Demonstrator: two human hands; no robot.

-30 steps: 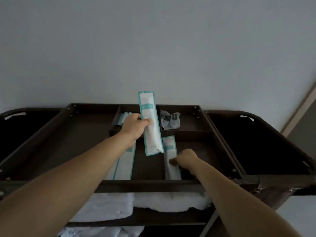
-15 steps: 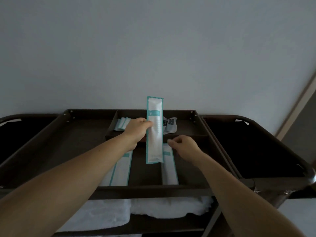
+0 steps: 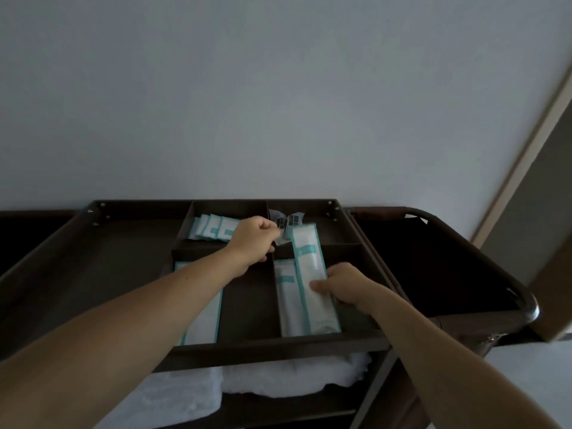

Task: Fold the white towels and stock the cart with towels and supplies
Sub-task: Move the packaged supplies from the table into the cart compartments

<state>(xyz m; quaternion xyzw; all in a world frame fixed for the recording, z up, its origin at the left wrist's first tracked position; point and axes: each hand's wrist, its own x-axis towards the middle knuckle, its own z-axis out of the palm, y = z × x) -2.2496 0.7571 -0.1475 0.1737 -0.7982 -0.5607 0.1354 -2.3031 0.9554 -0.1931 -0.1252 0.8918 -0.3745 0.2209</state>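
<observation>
right hand [image 3: 343, 286] pinches long packet [image 3: 310, 264] | 2nd packet [image 3: 287, 294] just left of grip | left hand [image 3: 253, 240] curled beside sachets [image 3: 291, 219], hold unclear

Cart [image 3: 278, 348]: one.
Tray sections: five; one large on the left, two at the back, two at the front.
Long packets [image 3: 311, 267]: two in the right front section; at least one in the left front section, the remainder hidden by an arm.
Small teal packets [image 3: 216, 232]: four counted, fanned and overlapping; figure not certain.
Clear sachets [image 3: 292, 219]: two.
Towels [image 3: 294, 377]: two, on the shelf below.
Side bags [image 3: 433, 267]: two, one at each end.
Hands: two; left hand [image 3: 253, 239], right hand [image 3: 343, 284].
</observation>
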